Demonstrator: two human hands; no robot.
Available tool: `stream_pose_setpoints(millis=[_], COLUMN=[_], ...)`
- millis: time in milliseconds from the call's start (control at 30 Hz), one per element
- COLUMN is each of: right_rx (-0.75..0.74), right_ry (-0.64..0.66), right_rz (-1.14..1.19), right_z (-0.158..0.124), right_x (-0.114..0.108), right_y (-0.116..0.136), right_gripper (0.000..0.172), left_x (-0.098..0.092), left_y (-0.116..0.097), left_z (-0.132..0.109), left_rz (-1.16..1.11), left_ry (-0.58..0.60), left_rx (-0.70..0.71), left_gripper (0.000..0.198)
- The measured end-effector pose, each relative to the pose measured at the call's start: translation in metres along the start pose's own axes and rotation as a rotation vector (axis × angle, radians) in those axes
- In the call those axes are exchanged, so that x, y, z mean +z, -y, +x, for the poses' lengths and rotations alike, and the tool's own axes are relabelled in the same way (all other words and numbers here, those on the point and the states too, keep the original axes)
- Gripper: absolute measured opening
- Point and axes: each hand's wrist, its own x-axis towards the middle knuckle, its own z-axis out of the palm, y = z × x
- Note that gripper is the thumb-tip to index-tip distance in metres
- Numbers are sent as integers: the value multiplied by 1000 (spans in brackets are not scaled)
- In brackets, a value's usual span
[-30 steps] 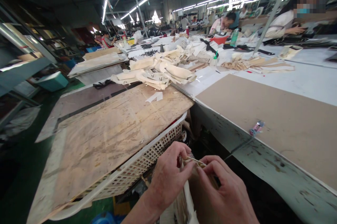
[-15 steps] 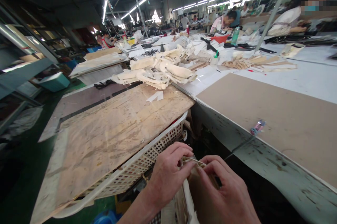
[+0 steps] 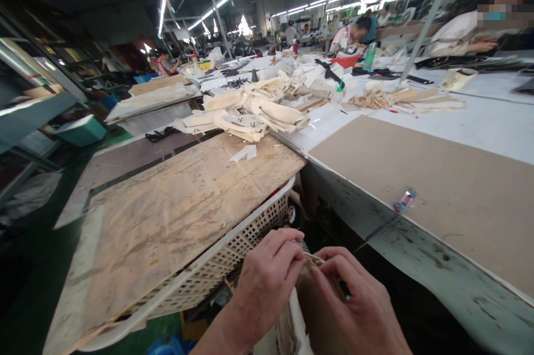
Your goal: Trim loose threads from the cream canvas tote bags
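Note:
Low in front of me, between my hands, is a beige fabric piece (image 3: 317,305) with a pale, thin raised edge (image 3: 314,257) along its top. My left hand (image 3: 269,280) is closed at the left end of that edge, its knuckles facing up and its fingertips mostly hidden. My right hand (image 3: 361,294) pinches the same edge a little to the right, with thumb and fingers bent around it. A white fabric strip (image 3: 297,319) hangs under my left hand. The lower part of the piece runs out of view.
A worn wooden board (image 3: 179,205) lies over a white plastic basket (image 3: 233,243) on the left. Cream fabric pieces (image 3: 250,110) are heaped beyond it. On the right, a brown sheet (image 3: 438,177) covers the table, with a small pinkish tool (image 3: 405,200) at its edge. Co-workers sit farther back.
My left hand has turned over and its fingers have curled in more, covering the bit of edge seen by its thumb before. My right hand keeps nearly the same pinch.

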Motion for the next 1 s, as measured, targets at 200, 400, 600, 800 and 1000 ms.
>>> stream_pose_setpoints(millis=[200,400,600,800,1000], right_rx=[-2,37,35,20,-7], right_ry=[-4,-46,-37,-22,26], right_rz=[23,75,60,54,44], right_z=[0,-2,-3,-6,-4], right_x=[1,5,5,4,-1], right_y=[-1,2,2,-1,0], right_gripper=[17,20,21,20,16], left_x=[-2,-2,0,-1,-8], left_y=[-1,-1,-5,-4,-5], left_z=[0,0,-5,-6,0], left_rz=[23,13,13,-24,-88], left_ry=[3,-20,-61,-22,94], left_rx=[35,8,3,-36,-93], left_gripper=[16,19,21,20,24])
